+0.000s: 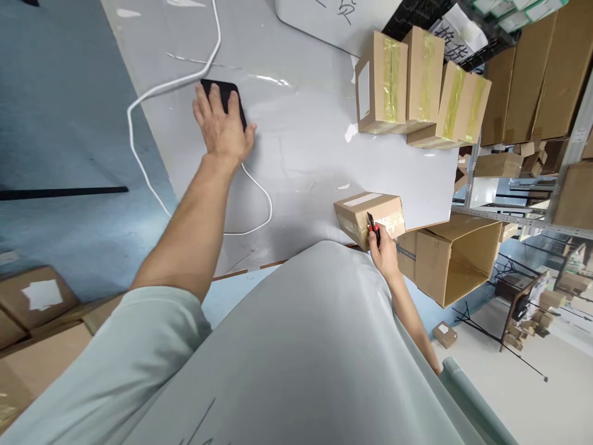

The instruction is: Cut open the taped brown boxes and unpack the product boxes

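My left hand (224, 128) lies over a black phone (223, 90) on the grey tabletop (296, 148), fingers spread across its face and thumb out to the side. Part of the phone is hidden beneath the palm. A white cable (265, 191) comes out from near the wrist. Closed around a red and black utility knife (375, 231), my right hand (385, 252) is at the table's near edge. The knife's dark tip points away from me, over a small taped carton (359, 210) with a white label. Whether the blade touches the carton I cannot tell.
Several taped cartons (393, 86) stand together at the back right, beside a black crate (421, 18). A large open box (440, 259) sits off the table's right end. Another white cable (152, 93) crosses the far left edge. Shelving (519, 216) holds boxes on the right.
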`<state>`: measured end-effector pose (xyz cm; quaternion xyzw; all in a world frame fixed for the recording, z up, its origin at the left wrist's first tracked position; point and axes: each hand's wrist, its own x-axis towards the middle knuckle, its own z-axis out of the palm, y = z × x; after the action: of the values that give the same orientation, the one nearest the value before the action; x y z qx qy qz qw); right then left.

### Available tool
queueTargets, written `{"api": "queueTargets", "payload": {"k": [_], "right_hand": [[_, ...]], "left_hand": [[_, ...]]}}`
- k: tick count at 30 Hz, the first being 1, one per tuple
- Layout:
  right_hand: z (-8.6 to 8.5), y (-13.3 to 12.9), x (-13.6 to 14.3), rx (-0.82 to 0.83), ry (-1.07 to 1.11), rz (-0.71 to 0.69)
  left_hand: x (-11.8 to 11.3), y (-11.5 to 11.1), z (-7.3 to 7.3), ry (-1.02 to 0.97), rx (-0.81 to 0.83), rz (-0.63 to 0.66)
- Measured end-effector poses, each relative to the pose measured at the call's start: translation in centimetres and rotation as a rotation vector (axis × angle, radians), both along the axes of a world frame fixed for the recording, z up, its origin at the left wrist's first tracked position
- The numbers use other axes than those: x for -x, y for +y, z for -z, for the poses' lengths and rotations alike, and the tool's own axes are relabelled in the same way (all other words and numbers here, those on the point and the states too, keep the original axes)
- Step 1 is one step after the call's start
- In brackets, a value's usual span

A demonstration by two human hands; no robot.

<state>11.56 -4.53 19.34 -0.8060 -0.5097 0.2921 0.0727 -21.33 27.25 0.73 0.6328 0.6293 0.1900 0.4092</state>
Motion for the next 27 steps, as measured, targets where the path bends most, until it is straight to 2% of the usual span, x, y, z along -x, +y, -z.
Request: {"api": "queueTargets", "payload": {"k": [4, 11, 13, 17, 20, 23, 27], "right_hand": [[0.1, -0.1, 0.0, -0.024, 0.010, 0.004], [0.2, 0.0, -0.5, -0.026, 0.083, 0.001], [0.3, 0.0, -0.7, -0.021, 0.094, -0.008], [0.6, 0.0, -1.2, -0.040, 0.129, -0.024], [0.8, -0.1, -1.4, -0.062, 0.159, -0.022], [1.0, 0.1, -1.6, -0.066, 0.182, -0.023], [1.1, 0.6, -2.4, -0.054, 0.256, -0.058]], "left_hand": [[0.2, 0.2, 0.1, 0.037, 0.087, 0.026], [-0.3, -2.2, -1.0, 0.082, 0.053, 0.090], [-0.2, -1.6, -0.8, 0.098, 0.046, 0.085], [0.2, 0.5, 0.7, 0.128, 0.120, 0.077], [-0.4, 0.4, 1.0, 0.150, 0.123, 0.059], [-3.0, -2.5, 0.0, 0.066, 0.054, 0.000], [-9.1, -9.8, -3.0, -0.187, 0.055, -0.062]]}}
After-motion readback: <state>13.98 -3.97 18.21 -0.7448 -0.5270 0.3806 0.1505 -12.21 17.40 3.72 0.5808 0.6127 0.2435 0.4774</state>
